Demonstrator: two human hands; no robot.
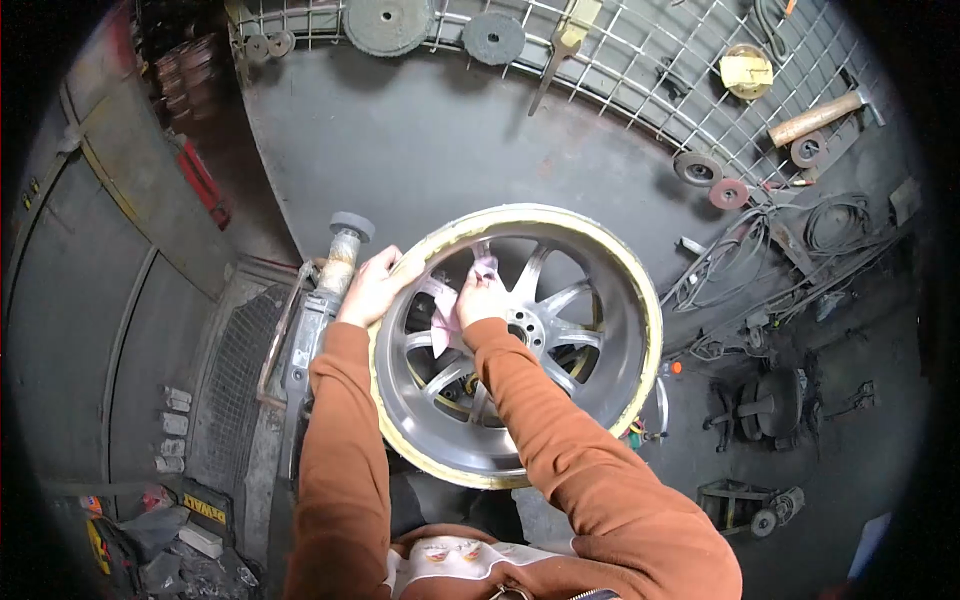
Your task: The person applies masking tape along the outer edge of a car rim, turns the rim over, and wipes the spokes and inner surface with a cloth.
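Observation:
A silver multi-spoke wheel rim (630, 300) with yellowish tape or coating round its edge is in front of me. My left hand (375, 287) grips the rim's upper left edge, fingers bent over it. Inside the rim, my right hand (482, 300) is closed on a pink and white cloth (443, 318) and presses it against a spoke left of the hub. Part of the cloth hangs down to the left of that hand. The fingertips are partly hidden by the cloth.
Left of the rim stands a machine with a grey round knob (352, 226). Behind, a wire grid holds discs and a wooden-handled hammer (818, 118). Coiled cables (838, 222) hang at the right. A wheeled stool (768, 405) is at lower right, a DeWalt case (205, 508) at lower left.

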